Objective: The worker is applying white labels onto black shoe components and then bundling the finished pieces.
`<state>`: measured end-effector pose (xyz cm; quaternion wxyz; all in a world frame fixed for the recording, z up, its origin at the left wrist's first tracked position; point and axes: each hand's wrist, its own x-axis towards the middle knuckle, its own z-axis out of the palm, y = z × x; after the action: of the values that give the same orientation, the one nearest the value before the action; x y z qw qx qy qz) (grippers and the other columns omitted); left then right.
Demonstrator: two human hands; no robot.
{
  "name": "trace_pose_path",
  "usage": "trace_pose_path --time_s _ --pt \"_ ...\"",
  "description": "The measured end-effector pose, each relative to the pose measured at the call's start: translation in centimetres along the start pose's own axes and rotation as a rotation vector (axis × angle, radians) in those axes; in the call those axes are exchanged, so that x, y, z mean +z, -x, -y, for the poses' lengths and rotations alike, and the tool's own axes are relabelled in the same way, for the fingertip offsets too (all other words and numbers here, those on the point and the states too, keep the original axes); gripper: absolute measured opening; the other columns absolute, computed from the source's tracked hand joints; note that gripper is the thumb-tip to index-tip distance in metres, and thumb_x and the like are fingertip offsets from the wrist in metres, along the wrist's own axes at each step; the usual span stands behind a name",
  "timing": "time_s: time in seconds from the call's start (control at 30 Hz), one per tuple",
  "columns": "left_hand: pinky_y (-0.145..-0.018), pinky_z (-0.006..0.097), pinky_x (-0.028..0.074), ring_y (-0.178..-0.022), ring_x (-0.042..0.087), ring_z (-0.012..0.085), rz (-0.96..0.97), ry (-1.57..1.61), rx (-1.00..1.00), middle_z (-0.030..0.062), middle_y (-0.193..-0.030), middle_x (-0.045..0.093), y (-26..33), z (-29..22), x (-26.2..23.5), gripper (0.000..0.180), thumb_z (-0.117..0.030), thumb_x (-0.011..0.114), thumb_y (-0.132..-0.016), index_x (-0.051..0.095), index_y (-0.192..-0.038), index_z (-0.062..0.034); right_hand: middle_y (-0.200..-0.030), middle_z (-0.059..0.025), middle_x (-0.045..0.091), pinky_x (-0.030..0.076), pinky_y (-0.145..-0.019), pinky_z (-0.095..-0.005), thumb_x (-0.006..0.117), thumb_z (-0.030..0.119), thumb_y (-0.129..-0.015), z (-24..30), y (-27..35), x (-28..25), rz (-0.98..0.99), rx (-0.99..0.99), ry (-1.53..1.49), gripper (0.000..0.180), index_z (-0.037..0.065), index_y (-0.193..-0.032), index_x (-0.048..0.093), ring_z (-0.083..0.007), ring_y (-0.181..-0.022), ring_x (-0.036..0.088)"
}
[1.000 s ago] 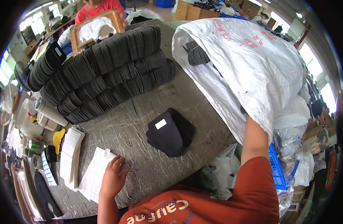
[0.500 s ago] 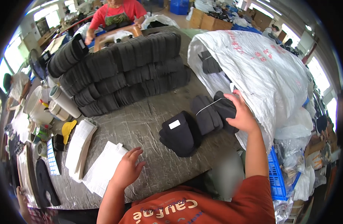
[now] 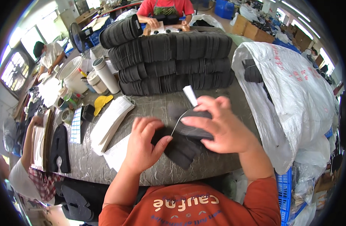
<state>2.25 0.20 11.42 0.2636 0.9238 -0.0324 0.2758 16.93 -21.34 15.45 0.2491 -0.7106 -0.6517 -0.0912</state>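
Note:
Just in front of me, a bundle of flat black fabric pieces (image 3: 182, 150) lies over the table, with a thin pale band (image 3: 177, 124) stretched across it. My right hand (image 3: 227, 128) grips its right part, somewhat smeared by motion. A white paper tag (image 3: 190, 96) stands up by those fingers. My left hand (image 3: 143, 145) is curled round the left end of the bundle, its thumb at the lower end of the band. The palms hide part of the pieces.
A long wall of stacked black pieces (image 3: 173, 64) stands at the back. To the right, an open white woven sack (image 3: 293, 98) holds more bundles. Papers (image 3: 112, 122), a yellow cap-shaped item (image 3: 102, 103) and a white tumbler (image 3: 106, 75) are at left. A co-worker (image 3: 165, 9) works behind the stack.
My right hand has moved left from beside the sack with the banded bundle. My left hand has come from over the papers to the bundle. The view has turned left.

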Motion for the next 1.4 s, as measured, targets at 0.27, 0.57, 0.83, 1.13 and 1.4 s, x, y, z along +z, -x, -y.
trace_pose_path --time_s 0.27,0.57,0.83,1.13,1.4 --pt "-0.065 0.041 0.050 -0.070 0.061 0.0332 0.386 0.159 -0.577 0.0163 -0.081 0.063 9.1 0.5 4.7 0.020 -0.023 0.071 -0.084 0.067 -0.088 -0.0037 -0.141 -0.0171 0.029 0.041 -0.103 -0.0455 0.085 0.014 -0.060 -0.8 2.3 10.0 0.225 0.117 -0.639 0.100 0.024 -0.146 0.036 -0.0411 -0.119 0.050" --pt "-0.085 0.034 0.050 -0.104 0.062 0.0265 -0.259 2.016 -0.887 0.0198 -0.121 0.063 11.2 4.1 5.0 0.005 -0.005 0.059 -0.090 0.063 -0.090 -0.0016 -0.132 -0.0132 0.035 0.046 -0.096 -0.0442 0.089 0.019 -0.058 2.7 4.9 9.7 0.404 0.202 -0.490 0.110 0.023 -0.151 0.030 -0.0360 -0.107 0.055" --pt "-0.064 0.020 0.040 -0.084 0.052 0.0081 0.329 1.515 -0.850 0.0069 -0.107 0.056 17.3 3.8 1.5 0.030 0.002 0.072 -0.079 0.058 -0.104 -0.0049 -0.134 -0.0126 0.034 0.047 -0.094 -0.0447 0.088 0.019 -0.058 3.5 7.0 9.0 0.289 0.404 -0.406 0.107 0.022 -0.149 0.032 -0.0347 -0.107 0.054" --pt "-0.076 0.029 0.050 -0.088 0.060 0.0153 0.071 0.580 -0.921 0.0065 -0.103 0.060 12.6 2.1 7.4 0.063 -0.001 0.075 -0.077 0.043 -0.131 0.0015 -0.141 -0.0189 0.037 0.036 -0.108 -0.0417 0.089 0.034 -0.061 -3.0 0.6 10.5 -0.144 0.293 -0.346 0.103 0.008 -0.145 0.037 -0.0363 -0.128 0.043" --pt "-0.087 0.040 0.056 -0.101 0.064 0.0287 0.022 1.239 -1.150 0.0235 -0.111 0.062 5.3 14.5 -0.7 0.034 0.008 0.050 -0.087 0.050 -0.121 0.0132 -0.145 -0.0275 0.026 0.027 -0.109 -0.0590 0.089 0.045 -0.058 1.3 9.6 15.2 -0.247 0.363 -0.047 0.117 0.009 -0.147 0.021 -0.0464 -0.130 0.034"
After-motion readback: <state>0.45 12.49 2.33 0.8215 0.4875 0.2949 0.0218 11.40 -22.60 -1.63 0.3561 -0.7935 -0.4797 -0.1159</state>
